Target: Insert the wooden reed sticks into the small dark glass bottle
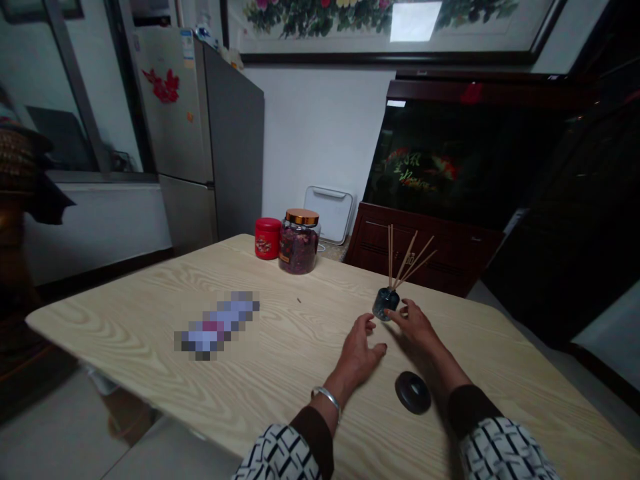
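Note:
A small dark glass reed diffuser bottle (385, 303) stands on the pale wood-grain table (280, 363), holding several thin wooden reed sticks (403, 257) that fan up and to the right. My right hand (415, 332) lies just in front of it, with its fingertips reaching the bottle's lower right side. My left hand (357, 355), wearing a silver bangle (327, 400), rests open on the table to the left, with its fingers spread. A round dark disc-shaped lid (413, 393) lies on the table below my right hand.
A red tin (267, 238) and a glass jar of dried flowers (299, 243) with a copper lid stand at the table's far edge. A pixelated object (215, 325) lies at left. Behind are a refrigerator (200, 133), wooden cabinet (420, 247) and dark fish tank (460, 157).

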`<control>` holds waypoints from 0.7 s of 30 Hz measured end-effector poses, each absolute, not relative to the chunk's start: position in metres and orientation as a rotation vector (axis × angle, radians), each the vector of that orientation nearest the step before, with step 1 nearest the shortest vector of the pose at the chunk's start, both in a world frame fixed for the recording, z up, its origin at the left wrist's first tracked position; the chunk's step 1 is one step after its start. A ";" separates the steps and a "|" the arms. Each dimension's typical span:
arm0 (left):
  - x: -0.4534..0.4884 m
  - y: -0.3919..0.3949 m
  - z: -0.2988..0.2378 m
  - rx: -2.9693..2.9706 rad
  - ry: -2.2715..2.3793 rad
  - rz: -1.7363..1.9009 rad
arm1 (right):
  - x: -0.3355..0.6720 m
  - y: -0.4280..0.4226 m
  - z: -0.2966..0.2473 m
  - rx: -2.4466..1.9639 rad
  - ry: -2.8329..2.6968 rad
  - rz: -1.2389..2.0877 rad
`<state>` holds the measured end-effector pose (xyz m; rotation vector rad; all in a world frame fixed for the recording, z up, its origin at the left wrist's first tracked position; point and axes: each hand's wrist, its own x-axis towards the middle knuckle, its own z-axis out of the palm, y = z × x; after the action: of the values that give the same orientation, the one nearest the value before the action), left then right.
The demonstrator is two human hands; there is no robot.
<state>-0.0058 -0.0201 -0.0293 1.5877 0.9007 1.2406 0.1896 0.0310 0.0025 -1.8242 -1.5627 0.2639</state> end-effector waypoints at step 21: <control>-0.079 -0.095 0.262 1.232 -0.295 1.228 | 0.135 -0.157 0.291 -0.363 -1.433 0.965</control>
<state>-0.0790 -0.0954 0.2621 1.2318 -0.2948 1.2285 0.1350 -0.1565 0.2906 -0.3627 -1.4326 0.9650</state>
